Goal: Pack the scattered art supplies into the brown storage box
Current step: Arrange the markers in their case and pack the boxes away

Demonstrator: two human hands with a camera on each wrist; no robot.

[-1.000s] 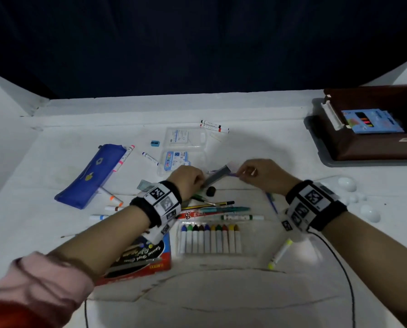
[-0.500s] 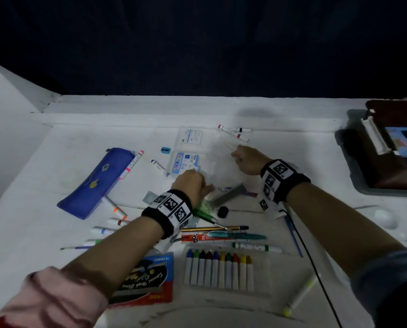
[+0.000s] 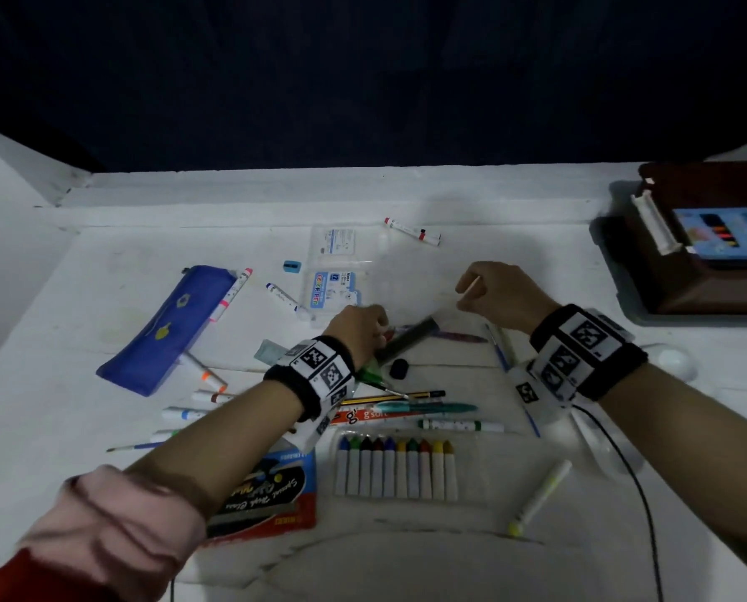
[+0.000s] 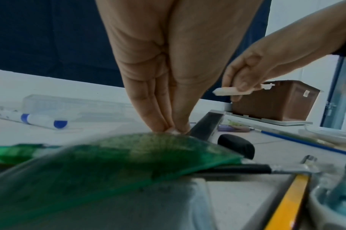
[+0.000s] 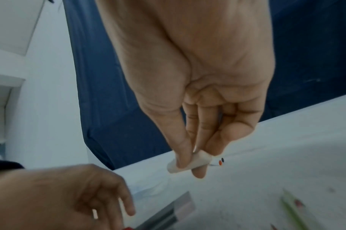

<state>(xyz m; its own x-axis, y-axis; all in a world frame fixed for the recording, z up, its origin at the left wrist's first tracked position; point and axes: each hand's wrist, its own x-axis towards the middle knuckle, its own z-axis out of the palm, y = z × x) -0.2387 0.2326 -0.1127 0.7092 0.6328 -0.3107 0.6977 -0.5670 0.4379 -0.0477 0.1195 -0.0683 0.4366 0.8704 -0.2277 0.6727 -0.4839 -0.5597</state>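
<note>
The brown storage box (image 3: 706, 280) stands at the far right on a grey lid, with a blue crayon pack (image 3: 727, 228) inside. My right hand (image 3: 467, 293) hovers mid-table and pinches a short white stick (image 5: 190, 163) between thumb and fingers; the same stick (image 4: 233, 91) shows in the left wrist view. My left hand (image 3: 380, 332) is down on the table with its fingertips (image 4: 158, 124) bunched on a small white piece, right beside a dark paint tube (image 3: 410, 338). A green packet (image 4: 109, 155) lies under that wrist.
Scattered around are a blue pencil case (image 3: 167, 328), clear pen cases (image 3: 337, 275), markers (image 3: 410, 230), a black cap (image 3: 400, 368), pencils and pens (image 3: 406, 401), a crayon tray (image 3: 397, 467), a red pack (image 3: 267, 493), a thin brush (image 3: 510, 375) and a yellow-tipped marker (image 3: 541, 493).
My left hand let the dark tube down and now pinches at the table beside it. My right hand reached toward the clear cases, then drew back, still holding the white stick.
</note>
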